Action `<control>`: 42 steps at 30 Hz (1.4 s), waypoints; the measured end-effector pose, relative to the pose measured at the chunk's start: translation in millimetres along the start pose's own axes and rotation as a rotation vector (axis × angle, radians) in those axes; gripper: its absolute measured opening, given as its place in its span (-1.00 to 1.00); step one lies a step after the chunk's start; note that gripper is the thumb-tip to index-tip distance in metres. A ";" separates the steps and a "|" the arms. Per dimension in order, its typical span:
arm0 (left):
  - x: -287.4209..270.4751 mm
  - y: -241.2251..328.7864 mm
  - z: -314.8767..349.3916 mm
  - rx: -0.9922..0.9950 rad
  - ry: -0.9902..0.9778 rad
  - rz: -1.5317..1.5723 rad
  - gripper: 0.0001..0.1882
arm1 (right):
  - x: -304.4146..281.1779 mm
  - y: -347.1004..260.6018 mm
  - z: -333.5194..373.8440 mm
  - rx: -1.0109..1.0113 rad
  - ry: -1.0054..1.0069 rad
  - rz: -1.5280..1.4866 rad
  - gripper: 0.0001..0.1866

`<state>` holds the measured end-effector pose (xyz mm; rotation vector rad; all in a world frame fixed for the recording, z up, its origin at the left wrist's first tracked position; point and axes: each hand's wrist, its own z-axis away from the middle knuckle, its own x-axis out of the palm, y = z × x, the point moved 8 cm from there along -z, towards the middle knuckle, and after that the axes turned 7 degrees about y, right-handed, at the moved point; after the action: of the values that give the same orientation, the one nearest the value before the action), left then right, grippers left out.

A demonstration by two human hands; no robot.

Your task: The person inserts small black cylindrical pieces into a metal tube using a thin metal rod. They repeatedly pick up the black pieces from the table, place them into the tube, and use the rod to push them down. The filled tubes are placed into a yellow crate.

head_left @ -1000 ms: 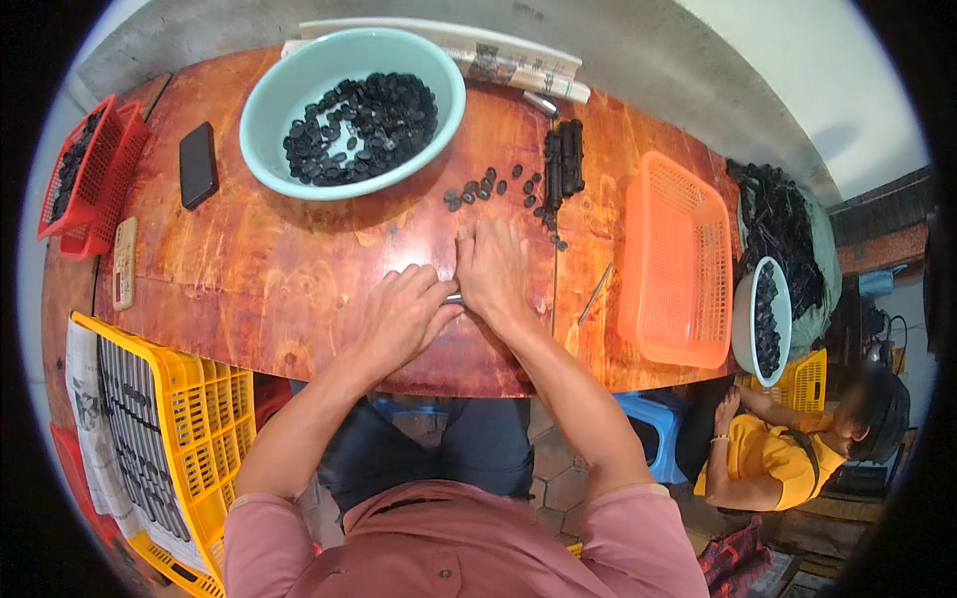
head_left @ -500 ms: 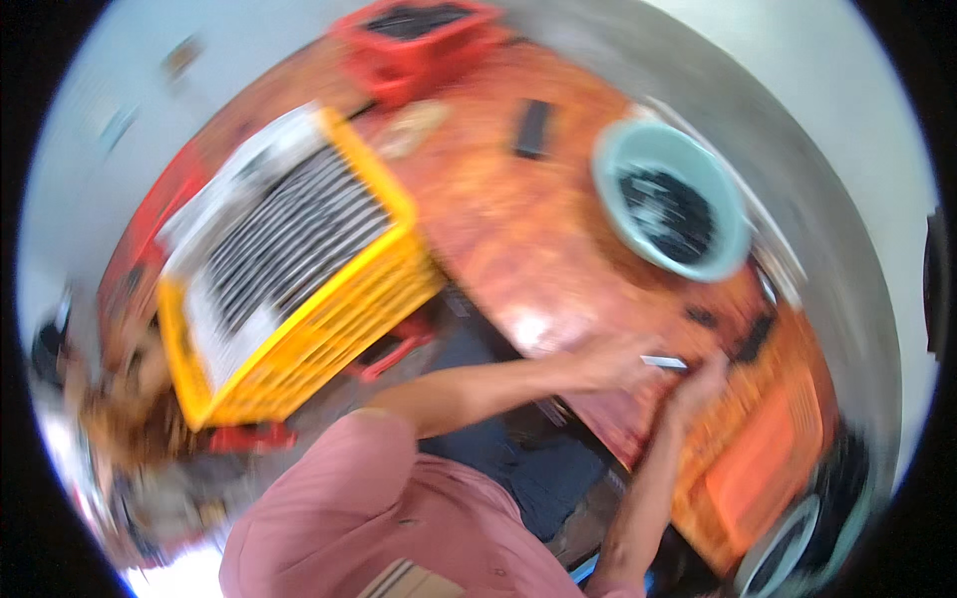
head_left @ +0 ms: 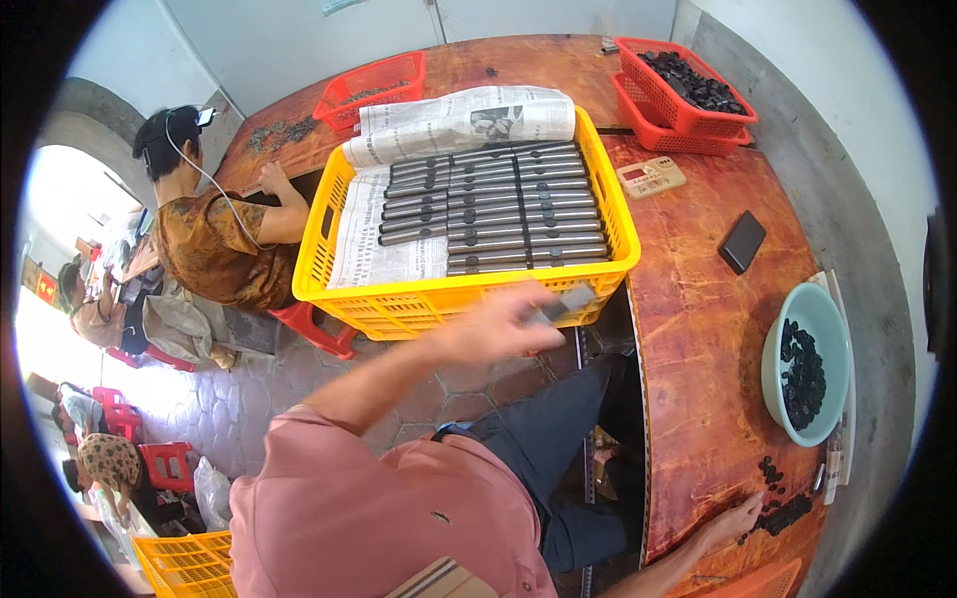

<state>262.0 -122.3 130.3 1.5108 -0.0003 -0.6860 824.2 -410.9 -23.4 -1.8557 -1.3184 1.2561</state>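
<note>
L hand closed round metal rod

The reddish wooden surface curves round the seat. On it lie a black phone, a small beige calculator, stacked red baskets of dark parts, a teal bowl of black pieces, and loose black pieces near the edge.

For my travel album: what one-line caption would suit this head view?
Left hand carries a grey metal rod toward the yellow crate of rods; right hand rests by black pieces.
</note>
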 end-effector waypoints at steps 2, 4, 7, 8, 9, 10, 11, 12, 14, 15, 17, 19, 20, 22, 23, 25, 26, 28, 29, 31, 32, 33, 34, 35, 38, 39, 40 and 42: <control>-81.9 -17.9 6.3 -0.006 0.284 -0.290 -0.43 | 2.3 7.0 -3.6 -0.024 -0.021 0.040 -0.52; -148.7 -41.1 10.3 -0.065 0.475 -0.205 -0.46 | 3.1 11.6 -7.1 -0.066 -0.050 0.014 -0.49; -205.2 -94.2 17.0 -0.056 0.562 -0.613 -0.58 | 10.3 -2.9 -1.8 0.072 -0.175 0.089 -0.47; -209.8 -109.1 14.9 -0.087 0.518 -0.723 -0.60 | 8.5 -11.2 0.7 0.051 -0.161 0.112 -0.48; -211.8 -125.8 13.3 -0.049 0.471 -0.807 -0.62 | 8.5 -17.8 4.8 0.036 -0.149 0.133 -0.48; -210.6 -147.4 12.5 -0.012 0.422 -0.886 -0.63 | 7.7 -23.1 6.9 0.033 -0.156 0.160 -0.48; -204.1 -155.6 11.0 0.024 0.370 -0.961 -0.65 | 6.3 -29.4 8.4 0.027 -0.163 0.189 -0.49; -201.3 -164.3 8.3 0.020 0.345 -0.981 -0.64 | 5.5 -34.0 8.8 0.037 -0.191 0.219 -0.49; -189.5 -168.8 1.1 0.012 0.290 -1.018 -0.62 | 3.4 -48.4 13.0 -0.021 -0.166 0.205 -0.53; -183.5 -162.4 -2.7 0.087 0.308 -1.067 -0.62 | 3.3 -58.0 17.8 -0.087 -0.113 0.157 -0.55; -185.0 -163.1 -11.8 0.008 0.289 -1.097 -0.64 | 1.7 -67.2 20.4 -0.151 -0.068 0.120 -0.54; -187.0 -166.7 -14.3 -0.039 0.292 -1.087 -0.68 | 2.6 -63.7 19.7 -0.127 -0.083 0.141 -0.54; -187.4 -169.9 -14.9 -0.046 0.304 -1.063 -0.70 | 3.2 -59.8 18.9 -0.107 -0.094 0.152 -0.54; -187.8 -172.6 -15.3 -0.051 0.308 -1.052 -0.73 | 6.7 -46.6 16.6 -0.036 -0.130 0.174 -0.54; -187.2 -172.8 -15.5 -0.049 0.300 -1.065 -0.73 | 6.7 -48.1 17.3 -0.029 -0.118 0.158 -0.55; -185.0 -172.2 -17.2 -0.033 0.279 -1.080 -0.72 | 7.1 -54.1 19.2 -0.017 -0.095 0.123 -0.57; -183.7 -171.0 -20.0 -0.015 0.267 -1.081 -0.72 | 7.0 -44.1 14.0 -0.054 -0.113 0.115 -0.57; -184.3 -172.5 -19.5 -0.007 0.269 -1.077 -0.70 | 8.2 -26.5 2.8 -0.129 -0.154 0.093 -0.57; -185.6 -175.3 -17.2 -0.015 0.281 -1.073 -0.69 | 10.0 -23.7 3.5 -0.097 -0.160 0.121 -0.57; -187.0 -174.3 -11.0 -0.006 0.310 -1.056 -0.68 | 10.7 -26.3 8.7 -0.031 -0.167 0.178 -0.50; -186.9 -171.8 -6.4 0.010 0.326 -1.042 -0.67 | 11.9 -30.8 11.3 -0.037 -0.166 0.152 -0.55; -188.1 -169.6 -2.8 0.028 0.341 -1.029 -0.67 | 12.3 -34.4 14.0 -0.042 -0.164 0.127 -0.58; -188.9 -171.0 -2.9 0.025 0.323 -1.034 -0.67 | 11.9 -38.2 16.6 -0.046 -0.159 0.102 -0.56; -187.6 -174.5 -8.2 0.029 0.302 -1.035 -0.67 | 12.9 -48.7 19.3 -0.078 -0.161 0.101 -0.58; -176.7 -168.9 -41.1 0.123 0.233 -1.009 -0.64 | -1.1 -14.0 5.1 -0.152 -0.060 0.044 -0.58; -173.7 -172.1 -48.5 0.160 0.223 -1.000 -0.64 | -1.3 -11.1 6.8 -0.074 -0.117 0.038 -0.65; -169.4 -174.0 -50.6 0.154 0.210 -0.985 -0.64 | -7.9 -48.4 19.5 0.000 -0.117 -0.019 -0.66; -170.0 -174.6 -31.9 0.087 0.233 -0.869 -0.58 | -10.0 -93.8 33.1 -0.049 -0.220 0.055 -0.65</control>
<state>64.8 -7.9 38.4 1.6485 0.8526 -1.1924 753.8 -387.4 43.6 -1.8403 -1.4310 1.5043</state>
